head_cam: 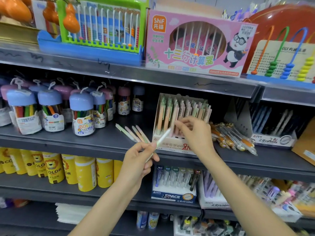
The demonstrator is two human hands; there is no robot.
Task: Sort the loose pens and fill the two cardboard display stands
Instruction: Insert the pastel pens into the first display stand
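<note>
A cardboard display stand (pixel 172 142) full of pastel pens stands on the middle shelf. My left hand (pixel 139 159) pinches a pale green-and-white pen (pixel 162 138) that points up toward the stand's front. My right hand (pixel 194 132) reaches into the stand's front row, its fingers on a pen there. Several loose pastel pens (pixel 131 132) lie on the shelf left of the stand. To its right lies a heap of loose orange-and-clear pens (pixel 231 137), beside a second display stand (pixel 272 137) with dark and blue pens.
Tubs of colour pens (pixel 81 114) stand left on the same shelf (pixel 68 142). Abacus toys fill the shelf above, whose edge overhangs the stand. Below are yellow tubes (pixel 85 172) and more pen boxes (pixel 173 184). A brown carton (pixel 305 145) sits at far right.
</note>
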